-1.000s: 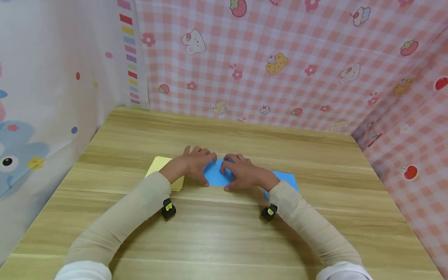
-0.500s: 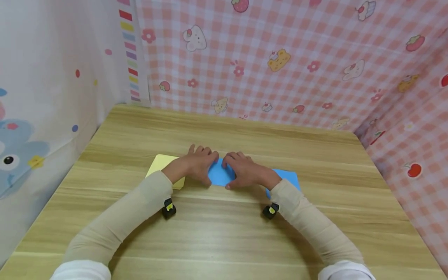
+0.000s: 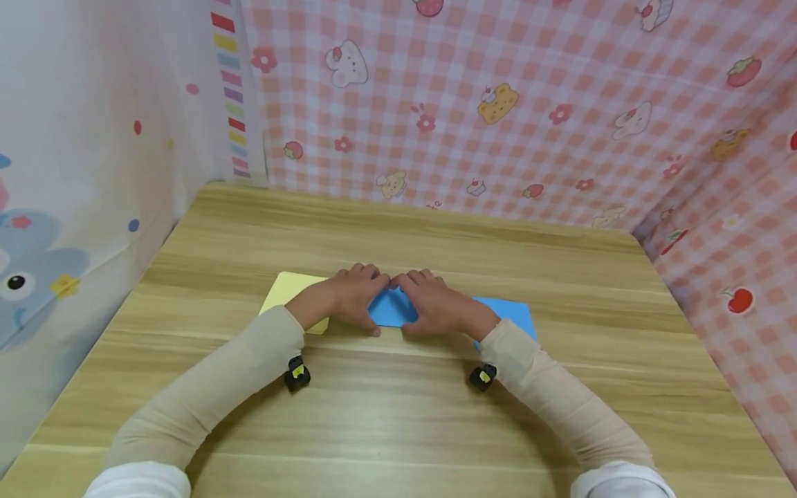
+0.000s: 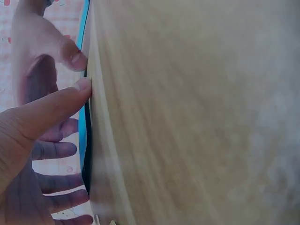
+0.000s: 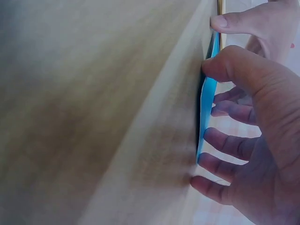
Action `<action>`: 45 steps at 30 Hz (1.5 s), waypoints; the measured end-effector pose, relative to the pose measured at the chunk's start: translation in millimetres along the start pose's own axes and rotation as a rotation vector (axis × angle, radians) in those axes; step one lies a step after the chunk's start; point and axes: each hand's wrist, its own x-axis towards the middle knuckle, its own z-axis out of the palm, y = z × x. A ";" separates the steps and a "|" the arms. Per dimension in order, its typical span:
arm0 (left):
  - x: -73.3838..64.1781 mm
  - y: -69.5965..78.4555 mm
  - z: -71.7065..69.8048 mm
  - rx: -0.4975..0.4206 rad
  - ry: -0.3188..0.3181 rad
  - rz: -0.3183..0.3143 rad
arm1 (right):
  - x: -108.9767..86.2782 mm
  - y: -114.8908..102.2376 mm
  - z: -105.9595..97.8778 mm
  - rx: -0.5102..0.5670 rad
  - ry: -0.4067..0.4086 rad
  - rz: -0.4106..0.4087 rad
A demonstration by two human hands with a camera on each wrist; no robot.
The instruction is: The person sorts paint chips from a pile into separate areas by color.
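Between my two hands lies a blue sheet of paper (image 3: 392, 308), seen edge-on and slightly bowed in the right wrist view (image 5: 207, 103). My left hand (image 3: 353, 297) holds its left part, thumb at the near edge and fingers at the far edge. On the right part my right hand (image 3: 436, 303) does the same, thumb and fingers spanning the sheet. The index fingertips nearly meet at the far edge. Both palms arch over the paper and hide its two ends.
Yellow paper (image 3: 288, 290), seemingly stacked, lies partly under my left wrist. More blue paper (image 3: 515, 318) is beside my right wrist. Small black wrist cameras (image 3: 297, 374) hang below both sleeves. The wooden table (image 3: 386, 415) meets patterned cloth walls (image 3: 448, 152) behind and at the sides.
Both hands have drawn closer together over the blue sheet, so less of it shows between them. The thumbs stay at its near edge. The head view has tilted slightly.
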 end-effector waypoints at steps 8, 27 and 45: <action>2.2 -4.0 3.1 -0.007 0.006 0.004 | 0.0 2.8 -5.3 0.106 -0.049 -0.008; 0.6 -11.0 -0.9 -0.010 0.080 0.055 | -2.3 6.1 2.8 0.090 -0.018 0.009; 44.3 54.0 -44.7 0.029 0.155 0.163 | -80.5 41.6 -73.7 0.151 0.017 0.106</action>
